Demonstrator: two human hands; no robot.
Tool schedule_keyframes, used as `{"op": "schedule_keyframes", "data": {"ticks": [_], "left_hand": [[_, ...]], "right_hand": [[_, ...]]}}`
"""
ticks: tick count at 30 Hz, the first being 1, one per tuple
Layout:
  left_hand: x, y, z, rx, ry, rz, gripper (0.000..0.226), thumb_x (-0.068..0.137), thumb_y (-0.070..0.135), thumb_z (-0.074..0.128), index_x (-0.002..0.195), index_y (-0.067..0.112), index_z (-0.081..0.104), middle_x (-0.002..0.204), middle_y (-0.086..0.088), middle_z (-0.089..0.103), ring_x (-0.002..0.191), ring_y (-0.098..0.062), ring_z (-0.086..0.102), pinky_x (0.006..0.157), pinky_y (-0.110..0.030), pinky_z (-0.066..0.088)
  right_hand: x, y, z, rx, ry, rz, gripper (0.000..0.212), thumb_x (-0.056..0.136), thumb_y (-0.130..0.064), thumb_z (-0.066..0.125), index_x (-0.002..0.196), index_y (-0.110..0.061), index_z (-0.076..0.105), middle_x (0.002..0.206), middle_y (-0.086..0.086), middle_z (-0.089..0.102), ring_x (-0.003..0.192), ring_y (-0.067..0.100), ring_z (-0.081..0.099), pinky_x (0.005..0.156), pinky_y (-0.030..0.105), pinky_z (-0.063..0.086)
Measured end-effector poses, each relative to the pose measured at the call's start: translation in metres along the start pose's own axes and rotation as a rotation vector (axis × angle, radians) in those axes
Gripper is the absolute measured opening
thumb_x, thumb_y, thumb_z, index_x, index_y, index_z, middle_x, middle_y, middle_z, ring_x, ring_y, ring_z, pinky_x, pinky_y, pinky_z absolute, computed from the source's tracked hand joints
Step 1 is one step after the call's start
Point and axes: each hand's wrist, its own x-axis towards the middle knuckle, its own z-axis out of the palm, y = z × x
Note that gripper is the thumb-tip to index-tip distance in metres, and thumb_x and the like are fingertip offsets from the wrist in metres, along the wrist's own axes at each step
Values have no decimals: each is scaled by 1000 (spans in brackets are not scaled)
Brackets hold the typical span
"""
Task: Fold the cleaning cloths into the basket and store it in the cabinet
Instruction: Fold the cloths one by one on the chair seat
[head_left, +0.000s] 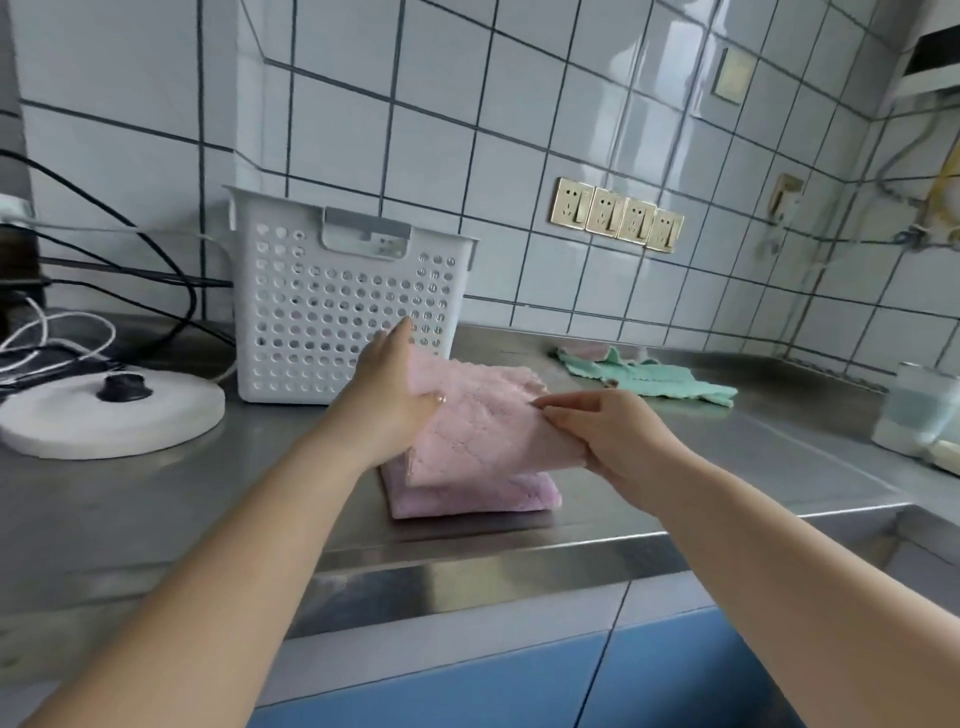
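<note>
Two bare hands work a soft pink cloth (483, 415) above the front edge of a brushed stainless-steel counter (156, 509). The left hand (387, 400) grips the cloth's left side, thumb curled over the top and fingers reaching up behind it; the right hand (608, 431) pinches the right edge between thumb and fingers, which are bent around the fabric. It is plush, quilted in a faint diamond pattern, and held as a folded, tilted panel whose lower part meets a second pink layer (467, 499) lying flat on the steel just below; whether that is the same cloth or another folded one I cannot tell. Behind the left hand, towards the back edge of the counter, stands a white plastic basket (311, 322), upright and square-sided, its walls punched with rows of round holes and a grey handle slot near the rim. Further right along the back edge lies a mint-green cloth (654, 376), rumpled and scallop-edged, with a bit of pink showing beneath its far end. At the counter's left end sits a flat white disc with a black knob (111, 410), white and black cables (62, 343) looped beside it. Four brass-coloured sockets (618, 215) are set into the glossy white tiled wall, and blue cabinet fronts (519, 686) show below the counter lip.
</note>
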Motion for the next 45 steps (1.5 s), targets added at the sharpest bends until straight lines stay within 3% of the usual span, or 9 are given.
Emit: {"op": "schedule_keyframes", "data": {"ticks": [6,13,19,22,25,29,32,36,45], "left_hand": [[10,-14,8,123,-77,3,80,92,19,56,150,27,2,159,-4,-3,146,-14,-2,115,-31,9],[12,-21,3,197,-73,12,78,91,19,56,150,25,5,159,-2,3,146,-11,0,115,-31,10],[1,-22,5,417,-159,-65,75,92,38,50,150,26,4,159,2,4,145,-16,12,115,-36,22],[-6,-13,1,600,-110,-58,61,96,47,35,148,24,16,157,5,15,142,-18,21,111,-37,30],[-7,5,4,616,-105,51,36,100,37,28,122,14,46,130,1,47,130,-18,38,99,-34,35],[-2,10,24,789,-341,91,44,99,23,25,142,14,35,152,-3,29,143,-19,19,116,-53,8],[-2,-2,34,830,-453,33,50,100,25,19,149,18,19,158,4,9,146,-14,5,111,-61,-6],[-3,-9,31,853,-472,-76,60,98,44,12,151,16,5,159,3,-4,146,-14,-3,112,-60,-9],[-5,-9,25,855,-411,-104,64,97,50,15,150,16,12,159,0,6,146,-14,7,114,-55,-4]], "right_hand": [[4,16,6,11,-53,88,14,87,-14,64,80,-21,73,79,2,64,60,9,48,49,18,42],[9,18,15,-47,-73,49,16,87,-15,63,80,-25,73,94,7,71,75,14,56,72,28,50],[8,27,12,-253,-78,-5,19,90,-19,58,97,-26,73,99,-5,70,77,4,58,77,23,50],[6,22,7,-498,-7,-155,23,94,-25,52,111,-26,69,113,-7,65,89,6,58,74,18,42],[11,6,20,-658,20,-388,31,98,-25,44,124,-25,61,137,-9,50,120,11,50,93,20,35],[23,0,55,-983,-238,-637,44,97,-20,39,141,-24,41,149,-5,38,132,19,41,110,34,30],[31,17,63,-1014,-392,-530,48,99,-24,30,146,-28,28,154,-9,27,141,11,24,116,35,18],[33,28,59,-1024,-408,-342,50,100,-41,22,149,-31,19,158,-14,11,145,7,6,117,46,9],[31,30,49,-949,-335,-195,65,95,-57,25,149,-20,20,158,-3,13,144,18,17,116,46,13]]}}
